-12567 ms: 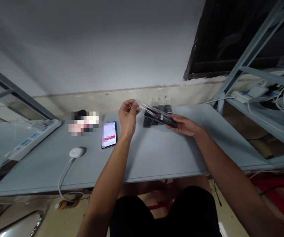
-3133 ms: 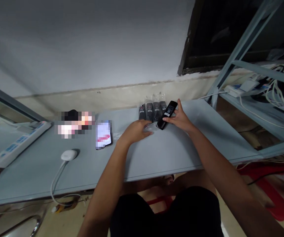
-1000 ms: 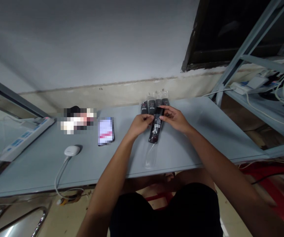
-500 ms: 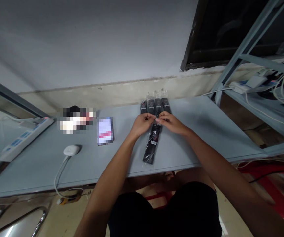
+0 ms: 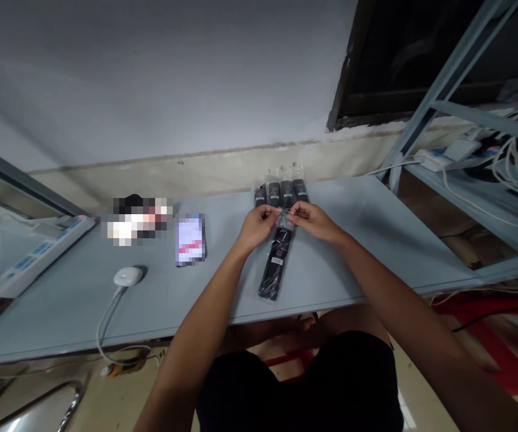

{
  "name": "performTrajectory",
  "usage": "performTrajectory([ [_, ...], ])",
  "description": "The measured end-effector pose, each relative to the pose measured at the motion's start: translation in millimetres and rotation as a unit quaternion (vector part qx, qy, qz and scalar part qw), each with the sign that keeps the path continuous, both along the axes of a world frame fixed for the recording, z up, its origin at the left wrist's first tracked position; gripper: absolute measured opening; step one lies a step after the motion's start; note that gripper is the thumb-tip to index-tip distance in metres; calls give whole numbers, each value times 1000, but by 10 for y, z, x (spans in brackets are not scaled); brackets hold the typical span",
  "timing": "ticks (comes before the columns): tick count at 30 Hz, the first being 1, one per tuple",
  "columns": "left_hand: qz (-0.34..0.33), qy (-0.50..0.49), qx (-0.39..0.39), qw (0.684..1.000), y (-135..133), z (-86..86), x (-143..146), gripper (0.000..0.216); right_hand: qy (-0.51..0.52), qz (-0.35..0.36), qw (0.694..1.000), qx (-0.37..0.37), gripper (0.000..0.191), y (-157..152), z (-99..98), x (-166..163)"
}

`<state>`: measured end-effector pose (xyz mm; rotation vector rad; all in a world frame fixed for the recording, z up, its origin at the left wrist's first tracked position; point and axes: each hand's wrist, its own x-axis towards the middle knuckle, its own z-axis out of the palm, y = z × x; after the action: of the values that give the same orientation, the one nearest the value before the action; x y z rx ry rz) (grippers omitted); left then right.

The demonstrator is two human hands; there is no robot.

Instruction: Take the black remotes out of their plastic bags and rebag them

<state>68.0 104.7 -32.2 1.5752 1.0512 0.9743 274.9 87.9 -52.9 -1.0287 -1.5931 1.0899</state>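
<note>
A long black remote control [image 5: 274,264] sits inside a clear plastic sleeve and hangs above the grey table [image 5: 83,300]. My left hand [image 5: 255,227] and my right hand [image 5: 313,219] both pinch the sleeve's top end, close together. Just beyond my fingers lies a row of several bagged black remotes [image 5: 281,192] at the table's far edge.
A phone [image 5: 190,240] lies left of my hands, with a white puck and its cable [image 5: 127,276] further left. A white power strip [image 5: 29,258] is at the far left. A metal shelf with tangled cables [image 5: 488,162] stands to the right. A wall rises behind.
One second ago the remote was only partly in the sleeve, with empty plastic trailing below. It has slid fully in, and both hands have come together on the sleeve's top.
</note>
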Motion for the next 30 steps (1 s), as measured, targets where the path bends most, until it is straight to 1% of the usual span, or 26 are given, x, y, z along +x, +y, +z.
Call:
performTrajectory([
  [2,-10,1,-5,1000,-1,2,-4,30,25,-3,1000,-10,44,6,2,2],
  [6,-36,16,-7,999,-21,26,-10,33,34,-5,999,-25,48,-3,50,1],
  [10,-32,7,-8,999,-39,34,-7,33,53,-15,998,-41,51,-12,87,-2],
  [14,-22,-12,-8,1000,-50,55,-3,26,73,-22,994,-83,50,-11,75,-11],
  [17,-15,-27,-7,999,-61,84,-1,23,66,1,991,-113,49,-20,58,-16],
  [20,-17,-63,-14,998,-66,92,4,24,66,16,990,-128,48,-33,56,-16],
  [22,-20,-79,-24,996,-65,82,10,27,75,8,988,-132,49,-38,58,-10],
  [25,-38,-79,-32,996,-64,63,16,32,80,10,988,-131,47,-36,50,3],
  [28,-54,-67,-25,996,-66,50,19,36,64,15,991,-118,45,-31,33,-2],
  [30,-53,-65,-20,996,-68,45,21,36,56,2,993,-106,45,-31,27,-18],
])
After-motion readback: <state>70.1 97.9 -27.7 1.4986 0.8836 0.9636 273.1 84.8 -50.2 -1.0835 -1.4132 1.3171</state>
